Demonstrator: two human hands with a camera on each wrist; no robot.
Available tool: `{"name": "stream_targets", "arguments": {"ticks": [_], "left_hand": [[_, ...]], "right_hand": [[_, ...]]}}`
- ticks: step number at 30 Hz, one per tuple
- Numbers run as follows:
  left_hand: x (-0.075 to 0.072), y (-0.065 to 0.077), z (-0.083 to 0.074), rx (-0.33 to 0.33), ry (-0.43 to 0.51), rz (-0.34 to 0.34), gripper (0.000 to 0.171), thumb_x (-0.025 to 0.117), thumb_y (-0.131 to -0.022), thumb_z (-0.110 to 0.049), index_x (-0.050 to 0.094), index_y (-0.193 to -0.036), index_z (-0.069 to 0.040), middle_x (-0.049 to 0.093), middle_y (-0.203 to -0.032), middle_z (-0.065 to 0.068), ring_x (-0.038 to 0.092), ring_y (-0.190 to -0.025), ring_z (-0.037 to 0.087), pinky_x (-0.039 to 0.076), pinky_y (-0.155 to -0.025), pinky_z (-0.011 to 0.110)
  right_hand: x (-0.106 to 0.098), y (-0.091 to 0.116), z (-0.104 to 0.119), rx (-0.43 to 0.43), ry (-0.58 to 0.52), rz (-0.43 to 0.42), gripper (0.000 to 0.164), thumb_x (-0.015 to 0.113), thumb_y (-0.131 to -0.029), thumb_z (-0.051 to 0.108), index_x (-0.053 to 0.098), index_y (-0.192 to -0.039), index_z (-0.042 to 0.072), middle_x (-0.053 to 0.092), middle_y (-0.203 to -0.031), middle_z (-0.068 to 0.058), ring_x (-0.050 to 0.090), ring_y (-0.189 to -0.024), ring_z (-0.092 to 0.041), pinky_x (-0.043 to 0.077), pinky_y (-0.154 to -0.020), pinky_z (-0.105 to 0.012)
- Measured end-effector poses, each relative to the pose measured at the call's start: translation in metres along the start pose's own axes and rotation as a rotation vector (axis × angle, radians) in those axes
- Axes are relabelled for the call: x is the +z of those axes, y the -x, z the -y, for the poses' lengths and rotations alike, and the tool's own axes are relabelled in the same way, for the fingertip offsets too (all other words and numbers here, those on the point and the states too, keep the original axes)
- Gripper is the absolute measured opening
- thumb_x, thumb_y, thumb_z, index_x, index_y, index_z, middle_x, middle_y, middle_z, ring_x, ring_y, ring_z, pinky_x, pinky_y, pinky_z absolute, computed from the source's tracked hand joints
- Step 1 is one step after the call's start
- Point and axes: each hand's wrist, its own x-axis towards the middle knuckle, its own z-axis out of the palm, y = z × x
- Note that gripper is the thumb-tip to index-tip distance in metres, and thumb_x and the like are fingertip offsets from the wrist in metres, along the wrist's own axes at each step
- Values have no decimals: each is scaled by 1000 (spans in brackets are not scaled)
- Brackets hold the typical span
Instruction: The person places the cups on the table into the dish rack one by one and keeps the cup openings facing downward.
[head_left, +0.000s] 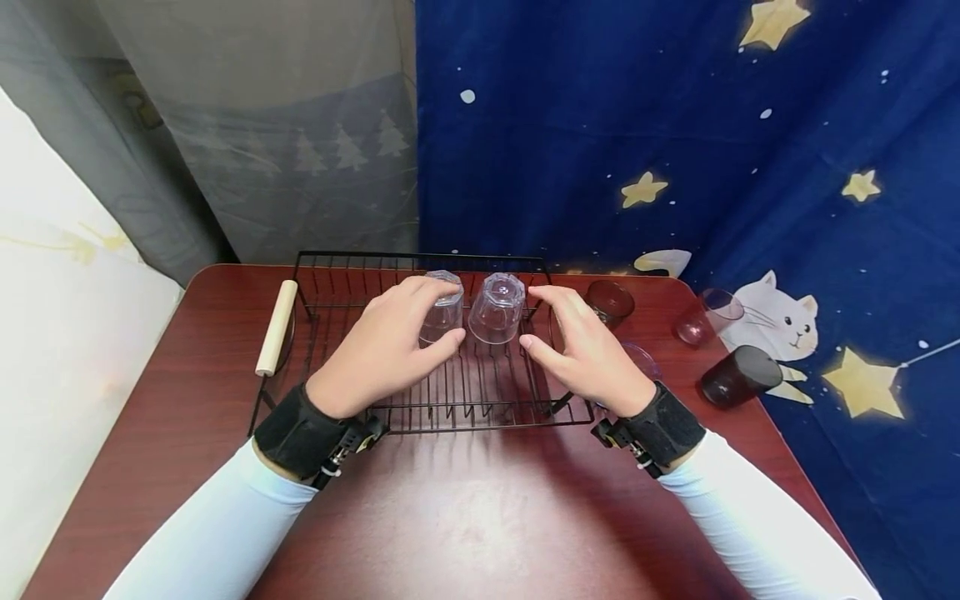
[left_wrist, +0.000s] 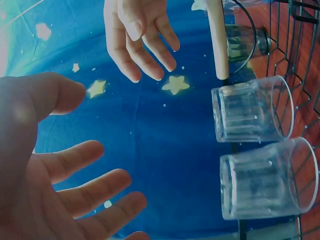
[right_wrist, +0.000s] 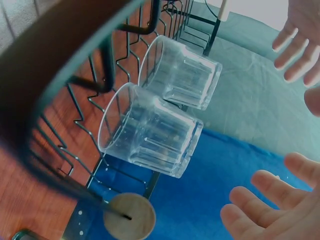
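Observation:
Two clear faceted glasses stand upside down side by side on a black wire dish rack (head_left: pixel 360 253). My left hand (head_left: pixel 390 346) is raised over the rack's left half, fingers spread and thumb apart, partly covering the left glass (head_left: pixel 444 313) in the head view. Just right of the right glass (head_left: pixel 497 312) hovers my right hand (head_left: pixel 592 354), its fingers loosely bent. Both wrist views show a gap between the hands and the glasses (left_wrist: pixel 260 180), (right_wrist: pixel 150 132). Neither hand holds anything.
A pale wooden handle (head_left: pixel 276 329) is at the rack's left end; another wooden handle (right_wrist: pixel 129 216) shows in the right wrist view. Right of the rack are a brown glass (head_left: pixel 609 302), a pink glass (head_left: pixel 705 318) and a dark grey glass (head_left: pixel 738 377). Curtains hang behind the table (head_left: pixel 480 517).

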Motion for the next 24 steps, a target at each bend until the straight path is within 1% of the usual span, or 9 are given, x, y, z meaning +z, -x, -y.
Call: {"name": "stream_targets", "arguments": {"ticks": [7, 10, 14, 17, 19, 24], "left_hand": [[0, 15, 10, -71, 4, 35, 55, 63, -95, -39, 54, -140, -8, 56, -137, 11, 53, -128, 27, 44, -106, 46], [1, 18, 13, -91, 7, 38, 56, 62, -96, -40, 53, -141, -9, 55, -139, 10, 52, -130, 27, 43, -107, 45], [3, 19, 15, -98, 11, 38, 56, 62, -96, -40, 53, -141, -9, 55, -139, 10, 51, -130, 27, 43, -107, 46], [3, 20, 15, -106, 13, 46, 56, 62, -96, -40, 53, -141, -9, 55, -139, 10, 51, -130, 27, 43, -107, 47], [3, 21, 14, -110, 15, 51, 55, 62, -96, -40, 53, -141, -10, 55, -139, 10, 51, -130, 27, 43, -107, 47], [3, 22, 12, -117, 21, 53, 54, 63, -95, -39, 54, -140, -9, 56, -138, 10, 52, -129, 27, 44, -106, 47]], "right_hand": [[7, -5, 3, -35, 23, 16, 62, 65, -96, 38, 44, -146, 8, 49, -143, -10, 45, -133, -24, 39, -109, -49], [8, -6, 4, -37, 30, 34, 61, 66, -96, 38, 44, -145, 8, 48, -145, -10, 39, -142, -28, 33, -116, -49], [8, -3, 4, -19, 35, 53, 62, 67, -96, 38, 44, -145, 9, 47, -148, -11, 26, -150, -36, 23, -121, -51], [6, -1, 1, -6, 55, 48, 61, 66, -96, 39, 45, -144, 9, 48, -147, -11, 28, -149, -37, 24, -121, -52], [3, 0, -3, -1, 70, 40, 61, 67, -95, 39, 46, -144, 8, 48, -147, -13, 32, -146, -37, 25, -119, -53], [-3, 6, -18, -22, 84, -7, 61, 69, -94, 30, 47, -143, 2, 49, -145, -18, 44, -134, -34, 33, -111, -52]]}}
